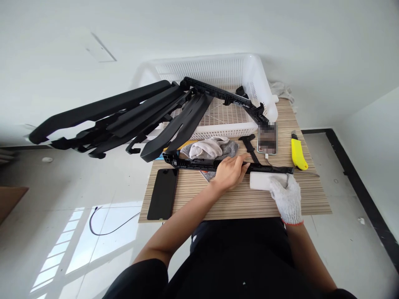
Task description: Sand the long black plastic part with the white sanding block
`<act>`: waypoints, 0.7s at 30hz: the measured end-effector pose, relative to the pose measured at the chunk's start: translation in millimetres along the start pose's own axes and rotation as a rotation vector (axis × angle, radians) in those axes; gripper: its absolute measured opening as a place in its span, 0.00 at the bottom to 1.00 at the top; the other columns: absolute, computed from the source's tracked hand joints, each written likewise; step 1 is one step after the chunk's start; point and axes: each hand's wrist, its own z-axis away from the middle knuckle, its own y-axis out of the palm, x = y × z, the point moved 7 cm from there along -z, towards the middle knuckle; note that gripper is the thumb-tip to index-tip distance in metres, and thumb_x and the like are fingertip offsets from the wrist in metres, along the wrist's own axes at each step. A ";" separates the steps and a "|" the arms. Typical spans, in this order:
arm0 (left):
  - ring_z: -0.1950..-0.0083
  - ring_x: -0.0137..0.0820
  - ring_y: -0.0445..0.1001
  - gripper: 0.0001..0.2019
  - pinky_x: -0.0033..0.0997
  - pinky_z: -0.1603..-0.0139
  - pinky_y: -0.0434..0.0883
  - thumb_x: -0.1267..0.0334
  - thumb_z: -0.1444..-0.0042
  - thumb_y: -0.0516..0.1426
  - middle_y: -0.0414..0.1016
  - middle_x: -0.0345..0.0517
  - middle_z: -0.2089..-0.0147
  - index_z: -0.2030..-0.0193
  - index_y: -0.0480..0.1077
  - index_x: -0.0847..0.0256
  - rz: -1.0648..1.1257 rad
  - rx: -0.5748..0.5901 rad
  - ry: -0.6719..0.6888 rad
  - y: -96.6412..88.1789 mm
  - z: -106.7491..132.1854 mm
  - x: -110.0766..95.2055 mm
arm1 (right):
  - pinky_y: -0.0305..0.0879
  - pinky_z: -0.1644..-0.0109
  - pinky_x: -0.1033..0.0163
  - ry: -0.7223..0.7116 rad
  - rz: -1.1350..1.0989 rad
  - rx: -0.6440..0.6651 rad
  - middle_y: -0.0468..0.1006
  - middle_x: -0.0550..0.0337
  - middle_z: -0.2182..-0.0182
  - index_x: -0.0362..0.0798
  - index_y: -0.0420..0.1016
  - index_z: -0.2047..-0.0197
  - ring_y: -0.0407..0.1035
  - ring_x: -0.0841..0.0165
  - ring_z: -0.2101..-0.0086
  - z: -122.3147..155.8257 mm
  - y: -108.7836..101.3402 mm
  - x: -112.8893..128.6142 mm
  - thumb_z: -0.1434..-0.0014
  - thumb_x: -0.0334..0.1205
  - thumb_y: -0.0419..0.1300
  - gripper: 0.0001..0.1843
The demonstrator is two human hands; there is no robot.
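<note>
A long black plastic trim strip lies crosswise above the table in front of me. My bare left hand is closed around its middle. At the strip's right end, my right hand wears a white knitted glove and grips a smooth white rectangular block, just below the strip. What the block is I cannot make out. Behind the strip lie crumpled grey and white gloves and a black T-shaped piece.
Several black plastic trim parts lie across a white plastic basket and jut far out to the left. A black phone, another phone with a cable and a yellow utility knife rest on the wooden table.
</note>
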 end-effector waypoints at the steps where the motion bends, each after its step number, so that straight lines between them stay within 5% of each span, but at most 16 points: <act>1: 0.61 0.38 0.83 0.16 0.38 0.60 0.74 0.59 0.25 0.43 0.83 0.52 0.59 0.42 0.64 0.66 0.023 0.004 -0.003 -0.5 -0.2 0.1 | 0.69 0.70 0.59 0.011 -0.008 0.019 0.78 0.61 0.78 0.47 0.78 0.60 0.73 0.61 0.75 0.5 0.6 0.6 0.49 0.56 0.69 0.22; 8: 0.59 0.41 0.82 0.24 0.41 0.53 0.75 0.49 0.26 0.40 0.82 0.52 0.56 0.41 0.64 0.65 0.224 0.187 -0.107 -4.0 -4.0 -3.9 | 0.70 0.70 0.62 0.093 -0.306 0.127 0.84 0.59 0.63 0.50 0.77 0.42 0.71 0.69 0.76 5.4 7.3 -0.8 0.51 0.52 0.72 0.34; 12: 0.55 0.40 0.81 0.23 0.41 0.49 0.74 0.50 0.26 0.38 0.81 0.49 0.53 0.42 0.67 0.59 0.382 0.416 -0.187 -6.5 -17.9 -9.9 | 0.65 0.75 0.67 0.189 -0.616 0.121 0.84 0.58 0.59 0.52 0.75 0.41 0.69 0.72 0.76 1.0 13.2 -18.1 0.57 0.49 0.76 0.39; 15: 0.46 0.37 0.79 0.24 0.38 0.42 0.73 0.49 0.25 0.38 0.80 0.47 0.46 0.41 0.68 0.56 0.550 0.513 -0.219 -5.2 -43.9 -9.5 | 0.67 0.74 0.67 0.223 -0.642 0.092 0.84 0.58 0.61 0.50 0.76 0.44 0.71 0.71 0.74 -2.7 13.6 -31.7 0.60 0.49 0.78 0.39; 18: 0.31 0.38 0.68 0.25 0.40 0.30 0.63 0.50 0.25 0.38 0.71 0.49 0.33 0.34 0.66 0.55 0.502 0.544 -0.181 8.0 -77.1 -3.8 | 0.69 0.74 0.64 0.207 -0.567 0.059 0.84 0.58 0.63 0.50 0.77 0.46 0.73 0.68 0.74 -4.1 11.6 -40.9 0.58 0.48 0.77 0.36; 21: 0.25 0.47 0.58 0.26 0.51 0.29 0.61 0.51 0.25 0.38 0.65 0.53 0.30 0.25 0.56 0.49 0.301 0.656 -0.163 36.5 -97.1 1.6 | 0.73 0.70 0.61 0.151 -0.553 0.078 0.83 0.58 0.64 0.51 0.77 0.47 0.76 0.63 0.69 -4.1 12.4 -41.0 0.56 0.46 0.75 0.32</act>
